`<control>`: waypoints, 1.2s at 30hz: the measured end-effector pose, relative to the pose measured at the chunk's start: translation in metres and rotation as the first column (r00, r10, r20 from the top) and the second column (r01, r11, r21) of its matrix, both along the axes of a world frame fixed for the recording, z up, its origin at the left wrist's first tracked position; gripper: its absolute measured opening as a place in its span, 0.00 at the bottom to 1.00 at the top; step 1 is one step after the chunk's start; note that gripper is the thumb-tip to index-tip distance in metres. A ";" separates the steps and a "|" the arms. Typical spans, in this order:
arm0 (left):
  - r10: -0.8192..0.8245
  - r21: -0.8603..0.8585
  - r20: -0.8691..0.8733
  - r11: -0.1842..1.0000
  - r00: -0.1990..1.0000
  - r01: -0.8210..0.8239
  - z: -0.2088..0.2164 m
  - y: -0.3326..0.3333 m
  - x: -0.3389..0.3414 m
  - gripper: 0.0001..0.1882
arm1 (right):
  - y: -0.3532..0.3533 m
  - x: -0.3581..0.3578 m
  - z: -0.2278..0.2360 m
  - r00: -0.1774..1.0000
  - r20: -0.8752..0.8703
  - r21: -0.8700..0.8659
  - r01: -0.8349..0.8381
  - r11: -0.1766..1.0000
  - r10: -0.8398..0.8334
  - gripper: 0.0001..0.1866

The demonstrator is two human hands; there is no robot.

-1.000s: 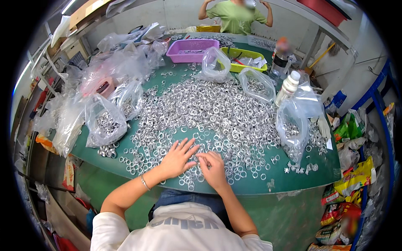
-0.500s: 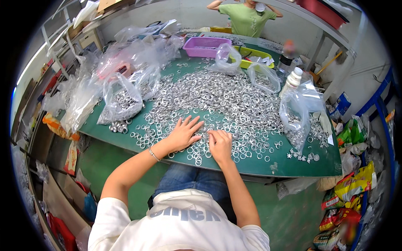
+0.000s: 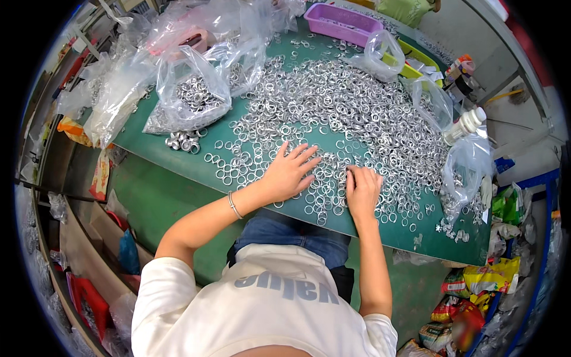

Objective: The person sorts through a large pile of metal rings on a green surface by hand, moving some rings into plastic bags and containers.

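A broad heap of silver metal rings covers the middle of the green table, with looser rings along its near side. My left hand lies over these looser rings, fingers spread and thumb apart, with a metal bangle at the wrist. To its right, my right hand rests among the rings with its fingers curled and thumb and forefinger close together. Whatever may be between those fingertips is too small to make out.
Clear plastic bags of rings stand left and right of the heap. Behind it are a purple basket and a yellow-green basket. A white bottle leans far right. Colourful packages lie beyond the table's right end.
My view has turned, so the table appears tilted and shifted. My left hand stays spread; my right stays curled, with slightly more gap between them. The person across is now mostly out of view.
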State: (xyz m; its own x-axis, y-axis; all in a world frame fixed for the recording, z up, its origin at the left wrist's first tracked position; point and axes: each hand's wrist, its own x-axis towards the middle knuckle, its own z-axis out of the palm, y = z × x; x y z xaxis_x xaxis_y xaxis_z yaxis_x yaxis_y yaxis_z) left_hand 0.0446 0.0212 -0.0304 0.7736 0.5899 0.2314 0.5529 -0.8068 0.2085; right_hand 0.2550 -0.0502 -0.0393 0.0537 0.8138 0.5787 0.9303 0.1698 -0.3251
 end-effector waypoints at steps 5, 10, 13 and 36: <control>0.106 -0.032 0.006 0.994 0.994 -0.106 0.004 0.012 -0.005 0.26 | -0.001 0.012 0.012 0.987 0.075 -0.082 0.150 0.985 -0.144 0.08; 0.114 -0.233 0.110 0.969 0.987 -0.086 0.023 -0.003 -0.006 0.29 | 0.002 0.022 0.034 0.973 -0.153 -0.257 0.132 0.957 -0.175 0.12; -0.044 -0.315 0.052 0.947 0.998 0.058 0.033 -0.027 -0.008 0.31 | 0.017 0.005 0.050 0.979 -0.205 -0.304 -0.068 0.950 0.005 0.15; 0.000 -0.256 0.027 0.967 1.000 0.007 0.012 -0.026 -0.018 0.24 | -0.283 0.017 -0.062 0.903 0.269 -0.877 0.374 0.303 -0.335 0.18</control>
